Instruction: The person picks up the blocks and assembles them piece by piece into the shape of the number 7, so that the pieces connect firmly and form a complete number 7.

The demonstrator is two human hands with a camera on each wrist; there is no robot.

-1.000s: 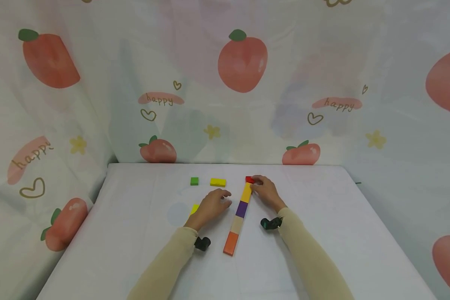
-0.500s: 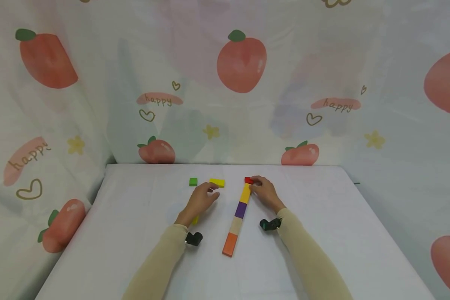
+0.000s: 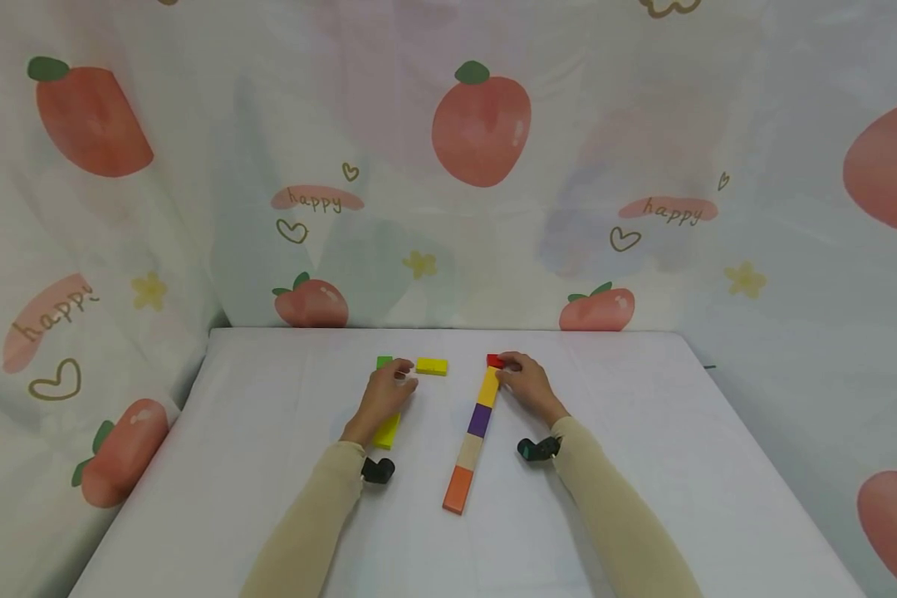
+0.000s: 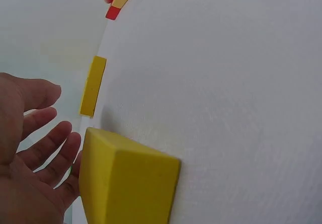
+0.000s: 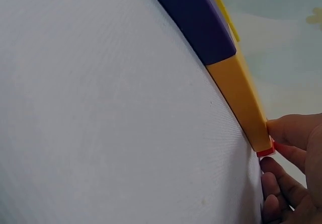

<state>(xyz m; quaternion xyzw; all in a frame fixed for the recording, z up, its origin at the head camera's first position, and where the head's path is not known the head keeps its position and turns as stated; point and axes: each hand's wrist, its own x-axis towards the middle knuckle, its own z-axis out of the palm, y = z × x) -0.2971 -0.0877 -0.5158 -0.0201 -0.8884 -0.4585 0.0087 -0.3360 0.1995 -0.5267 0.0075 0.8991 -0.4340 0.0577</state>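
A pale fruit-printed backdrop (image 3: 389,108) is hung around a table (image 3: 605,515) spread with white cloth, on which a slanting row is laid: from the far end, a red block (image 3: 493,360), an amber block (image 3: 489,385), a purple block (image 3: 480,420), a beige block (image 3: 470,451) and an orange block (image 3: 458,490). Over the last second the left hand (image 3: 381,394) has been carried leftward, away from the row and past the loose yellow block (image 3: 431,366), and is now held above the lime-yellow block (image 3: 387,433), beside the green block (image 3: 384,361). Nothing is gripped by it: its thumb is held apart and its fingers are loosely bent and spread. The right hand (image 3: 529,386) has been kept at the far end of the row, its thumb set against the amber block and a bent finger against the red one. No block appears to have been displaced, so the row is judged to be merely steadied, while attention seems to be turned to the loose pieces. Part of the green block and the upper part of the lime-yellow one are covered by the left hand; whether either is touched cannot be told. The red block's right end is masked by fingertips, and whether it is pinched or only touched cannot be made out.
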